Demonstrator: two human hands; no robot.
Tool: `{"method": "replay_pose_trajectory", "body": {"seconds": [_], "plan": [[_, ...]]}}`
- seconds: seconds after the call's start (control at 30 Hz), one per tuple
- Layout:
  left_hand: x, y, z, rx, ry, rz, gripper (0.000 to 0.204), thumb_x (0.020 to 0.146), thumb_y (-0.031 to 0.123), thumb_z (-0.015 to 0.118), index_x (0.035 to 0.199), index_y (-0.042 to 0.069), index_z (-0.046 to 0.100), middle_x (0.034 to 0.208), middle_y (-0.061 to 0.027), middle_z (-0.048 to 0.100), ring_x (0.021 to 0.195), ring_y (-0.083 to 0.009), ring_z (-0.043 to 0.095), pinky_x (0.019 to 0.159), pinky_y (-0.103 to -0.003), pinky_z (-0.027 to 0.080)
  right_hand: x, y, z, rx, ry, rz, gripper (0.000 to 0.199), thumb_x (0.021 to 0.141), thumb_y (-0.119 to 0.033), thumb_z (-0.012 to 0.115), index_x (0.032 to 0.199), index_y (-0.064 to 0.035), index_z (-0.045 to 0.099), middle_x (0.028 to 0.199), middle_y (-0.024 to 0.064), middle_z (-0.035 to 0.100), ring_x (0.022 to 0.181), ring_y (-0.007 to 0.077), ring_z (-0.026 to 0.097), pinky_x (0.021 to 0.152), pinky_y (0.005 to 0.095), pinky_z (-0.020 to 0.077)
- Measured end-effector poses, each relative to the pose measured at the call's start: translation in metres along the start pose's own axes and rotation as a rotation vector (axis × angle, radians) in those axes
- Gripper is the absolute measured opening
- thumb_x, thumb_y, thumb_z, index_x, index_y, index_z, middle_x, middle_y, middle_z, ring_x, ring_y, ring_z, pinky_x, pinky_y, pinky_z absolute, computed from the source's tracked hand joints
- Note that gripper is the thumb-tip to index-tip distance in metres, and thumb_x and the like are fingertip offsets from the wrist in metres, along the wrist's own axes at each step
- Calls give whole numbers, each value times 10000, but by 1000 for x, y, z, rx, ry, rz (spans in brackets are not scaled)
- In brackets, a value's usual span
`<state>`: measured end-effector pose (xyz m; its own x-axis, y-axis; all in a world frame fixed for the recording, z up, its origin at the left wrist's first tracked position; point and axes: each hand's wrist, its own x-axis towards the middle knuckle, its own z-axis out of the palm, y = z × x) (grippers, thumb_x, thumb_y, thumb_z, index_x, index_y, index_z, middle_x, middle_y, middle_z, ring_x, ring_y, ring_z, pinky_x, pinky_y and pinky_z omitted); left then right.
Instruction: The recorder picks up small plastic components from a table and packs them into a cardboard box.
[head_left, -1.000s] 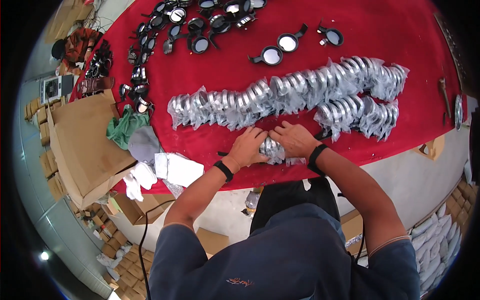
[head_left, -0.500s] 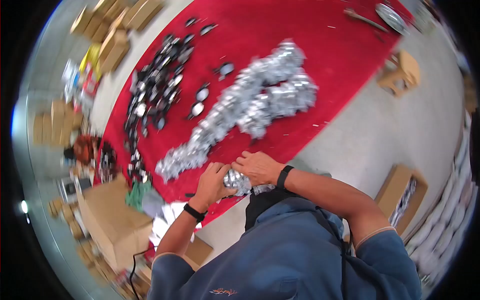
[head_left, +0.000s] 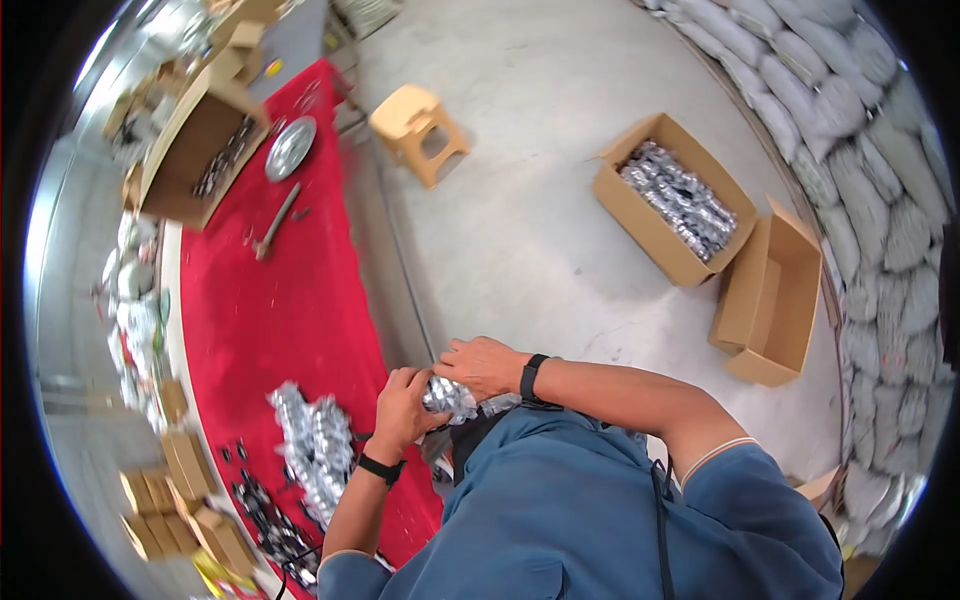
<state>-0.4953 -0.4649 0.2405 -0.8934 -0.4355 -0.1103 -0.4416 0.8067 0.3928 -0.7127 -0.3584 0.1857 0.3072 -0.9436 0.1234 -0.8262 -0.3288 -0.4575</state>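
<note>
Close to my body, at the edge of the red-covered table (head_left: 270, 310), both hands grip a bundle of shiny silver parts in clear plastic (head_left: 452, 398). My left hand (head_left: 402, 408) closes round its left side, the thumb low along it. Over the top and right side curl the fingers of my right hand (head_left: 482, 366). What the parts are is too small to tell. More of the silver plastic-wrapped parts (head_left: 315, 445) lie in a heap on the red cloth left of my left hand. Below that heap are loose black and silver pieces (head_left: 265, 515).
On the floor to the right stand a carton filled with silver wrapped parts (head_left: 600, 185) and an open carton (head_left: 785, 300). Stacked sacks (head_left: 885, 240) line the right. A yellow stool (head_left: 412, 120) stands ahead. The table holds a hammer (head_left: 280, 222), a silver dish (head_left: 291, 150) and a tilted carton (head_left: 165, 170).
My view and body have turned to the right, bringing the floor cartons and sacks into sight. Both hands keep hold of the silver bundle, now beside the table's edge.
</note>
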Motion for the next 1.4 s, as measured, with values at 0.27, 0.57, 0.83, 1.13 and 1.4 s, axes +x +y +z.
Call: {"method": "replay_pose_trajectory", "body": {"seconds": [0.27, 0.57, 0.83, 1.13, 1.4], "plan": [[250, 66, 8, 0, -135, 360, 688, 637, 295, 983, 1240, 75, 735, 1200, -130, 715, 1165, -377, 674, 1006, -477, 583, -85, 151, -92, -9, 195, 371, 447, 839, -278, 797, 1213, -76, 657, 1070, 87, 712, 1059, 323, 692, 803, 457, 625], [516, 170, 70, -121, -319, 854, 718, 661, 346, 969, 1283, 93, 716, 1163, -115, 698, 1114, -354, 667, 971, -465, 592, -195, 285, -185, -122, 237, 828, 545, 796, -202, 815, 1299, -92, 640, 1087, 81, 697, 1058, 319, 691, 807, 438, 633], [692, 335, 167, -89, -448, 1070, 696, 694, 373, 950, 1279, 94, 697, 1205, -116, 681, 1168, -353, 650, 980, -465, 592, -346, 408, -233, -177, 233, 1119, 560, 814, -187, 769, 1348, -83, 637, 1129, 86, 697, 1097, 320, 686, 847, 451, 632], [857, 458, 349, -94, -582, 1065, 721, 704, 357, 951, 1316, 75, 695, 1226, -133, 670, 1186, -361, 633, 1011, -469, 575, -515, 603, -206, -68, 295, 1247, 590, 774, -194, 849, 1316, -77, 648, 1128, 94, 699, 1085, 340, 690, 835, 457, 642], [990, 474, 605, -136, -647, 1070, 702, 679, 313, 957, 1290, 71, 712, 1190, -119, 668, 1168, -362, 625, 1000, -470, 578, -634, 805, -60, -1, 283, 1359, 580, 760, -250, 875, 1269, -79, 653, 1130, 98, 709, 1114, 347, 703, 849, 465, 639]]}}
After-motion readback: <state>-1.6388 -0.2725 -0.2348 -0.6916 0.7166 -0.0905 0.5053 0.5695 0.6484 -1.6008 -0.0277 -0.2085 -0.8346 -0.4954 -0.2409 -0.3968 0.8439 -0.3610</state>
